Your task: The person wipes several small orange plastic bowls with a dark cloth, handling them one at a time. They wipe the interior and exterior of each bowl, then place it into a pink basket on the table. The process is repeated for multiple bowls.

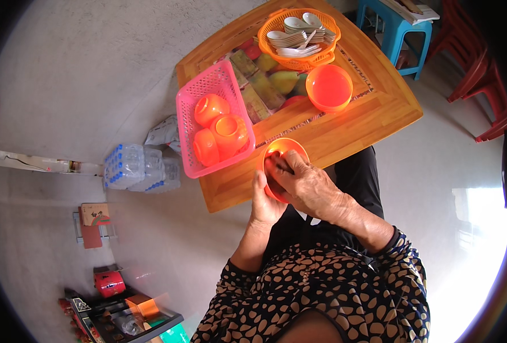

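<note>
Just past the table's near edge, my left hand (267, 201) grips an orange plastic bowl (281, 145) from beside and below. My right hand (311, 184) reaches over the rim with its fingers inside the bowl. Shadow hides the fingertips, so I cannot tell whether they hold anything. To the left, a pink perforated plastic basket (185, 141) holds three orange bowls (235, 139), upturned or tipped on their sides. More orange bowls (329, 88) stand nested, mouth up, on the table's right part. Behind them, an orange plastic colander (274, 58) carries white soup spoons (295, 23) in stacks.
The wooden table (364, 115) has a fruit-picture panel (264, 83). A blue plastic stool (407, 32) and red plastic chairs (472, 55) stand behind at right. Shrink-wrapped bottles (127, 167) sit left by the wall. A black shelf unit (129, 317) is at lower left.
</note>
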Demonstrator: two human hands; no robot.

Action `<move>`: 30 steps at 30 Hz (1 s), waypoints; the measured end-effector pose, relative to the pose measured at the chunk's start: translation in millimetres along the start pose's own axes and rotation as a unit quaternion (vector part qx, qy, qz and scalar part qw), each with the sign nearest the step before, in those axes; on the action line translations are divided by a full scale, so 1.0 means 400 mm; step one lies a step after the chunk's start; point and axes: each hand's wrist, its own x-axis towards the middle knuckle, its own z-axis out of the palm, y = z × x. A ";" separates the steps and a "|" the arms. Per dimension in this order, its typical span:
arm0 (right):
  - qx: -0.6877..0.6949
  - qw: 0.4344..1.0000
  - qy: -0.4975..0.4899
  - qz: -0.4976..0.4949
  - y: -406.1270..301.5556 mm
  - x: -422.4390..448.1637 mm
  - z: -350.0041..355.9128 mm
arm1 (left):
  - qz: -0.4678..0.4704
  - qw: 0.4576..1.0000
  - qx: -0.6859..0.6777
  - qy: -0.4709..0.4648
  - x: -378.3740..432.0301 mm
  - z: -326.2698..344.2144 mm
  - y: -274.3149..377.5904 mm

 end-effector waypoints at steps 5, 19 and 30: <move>-0.134 0.988 -0.017 0.078 -0.007 0.005 0.010 | 0.002 0.998 0.061 0.002 0.005 0.021 0.010; 0.345 0.908 -0.235 0.039 0.041 0.011 -0.116 | -0.022 0.999 0.015 -0.025 -0.009 -0.035 -0.001; -0.164 0.980 0.105 -0.024 0.082 0.012 -0.024 | -0.021 0.997 0.065 0.024 0.011 0.007 -0.001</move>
